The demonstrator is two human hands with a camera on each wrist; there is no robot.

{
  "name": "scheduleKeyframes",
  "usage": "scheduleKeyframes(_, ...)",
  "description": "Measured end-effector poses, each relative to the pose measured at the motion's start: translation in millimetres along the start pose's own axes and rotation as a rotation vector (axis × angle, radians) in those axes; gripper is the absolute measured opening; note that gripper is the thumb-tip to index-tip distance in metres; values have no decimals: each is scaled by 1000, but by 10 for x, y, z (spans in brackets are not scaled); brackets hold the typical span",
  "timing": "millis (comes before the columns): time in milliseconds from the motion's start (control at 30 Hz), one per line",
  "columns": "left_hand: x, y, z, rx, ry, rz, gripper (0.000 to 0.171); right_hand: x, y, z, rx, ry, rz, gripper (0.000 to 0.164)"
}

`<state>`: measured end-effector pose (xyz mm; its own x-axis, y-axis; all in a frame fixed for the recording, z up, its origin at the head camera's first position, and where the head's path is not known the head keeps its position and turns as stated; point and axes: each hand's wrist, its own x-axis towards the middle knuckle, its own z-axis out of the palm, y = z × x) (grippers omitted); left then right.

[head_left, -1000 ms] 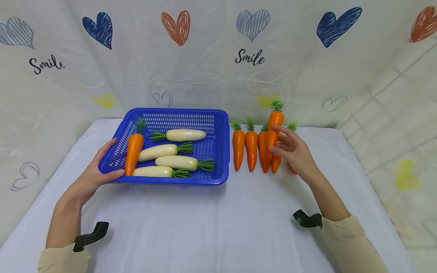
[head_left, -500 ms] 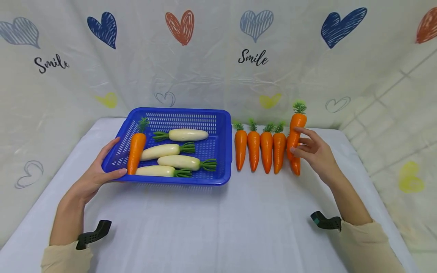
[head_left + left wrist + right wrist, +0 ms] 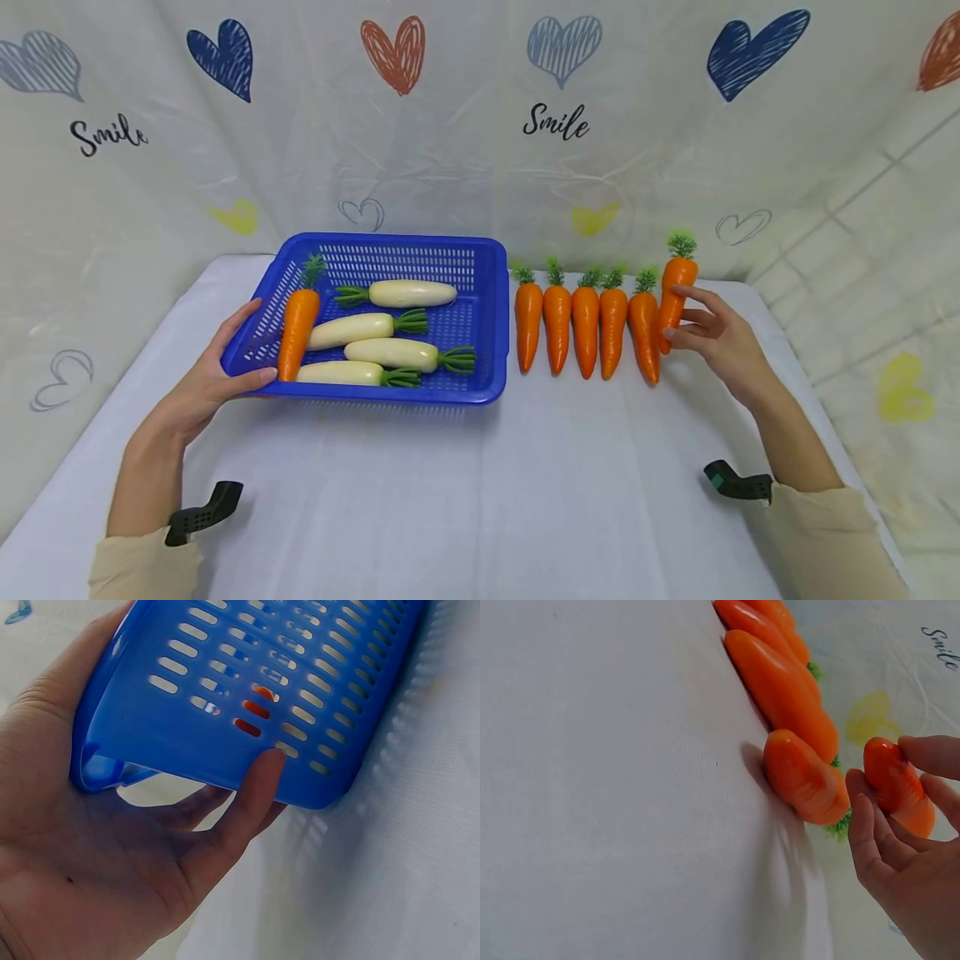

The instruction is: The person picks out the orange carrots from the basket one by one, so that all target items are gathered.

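Note:
My left hand point(image 3: 198, 392) grips the left corner of a blue plastic basket point(image 3: 450, 396), thumb on the rim and fingers against the slotted side wall point(image 3: 187, 735). The basket's left side is tipped up off the table. An orange carrot point(image 3: 297, 329) with a green top lies at its left end, beside several white radishes point(image 3: 412, 292). At the right, my right hand point(image 3: 723, 342) pinches another carrot point(image 3: 678, 275) between thumb and fingers. That carrot point(image 3: 889, 776) is raised, leafy end up, just right of the last carrot point(image 3: 644, 325) in a row.
Several carrots point(image 3: 557, 329) lie side by side right of the basket, tips toward me, on a white cloth-covered table point(image 3: 480, 500). Behind the table hangs a pale curtain point(image 3: 465, 150) printed with hearts.
My right hand has carried its carrot rightward, from above the row to just past its right end. The left hand keeps its grip, and the basket has hardly moved.

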<state>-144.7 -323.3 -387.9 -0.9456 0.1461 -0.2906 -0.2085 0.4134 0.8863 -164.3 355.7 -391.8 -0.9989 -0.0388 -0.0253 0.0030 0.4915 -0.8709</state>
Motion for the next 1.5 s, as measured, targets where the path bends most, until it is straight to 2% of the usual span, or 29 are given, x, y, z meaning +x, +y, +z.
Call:
scheduleKeyframes(367, 5, 0, 10, -18, -2, 9, 95, -34, 146, -171, -96, -86, 88, 66)
scheduleKeyframes(733, -2, 14, -6, 7, 8, -2, 95, -59, 223, -152, -131, -167, 108, 64)
scheduleKeyframes(933, 21, 5, 3, -1, 5, -5, 96, -57, 230, -181, -171, -204, 137, 71)
scheduleKeyframes(1500, 15, 23, 1, -15, 3, 2, 95, -40, 199, -176, -194, -229, 130, 89)
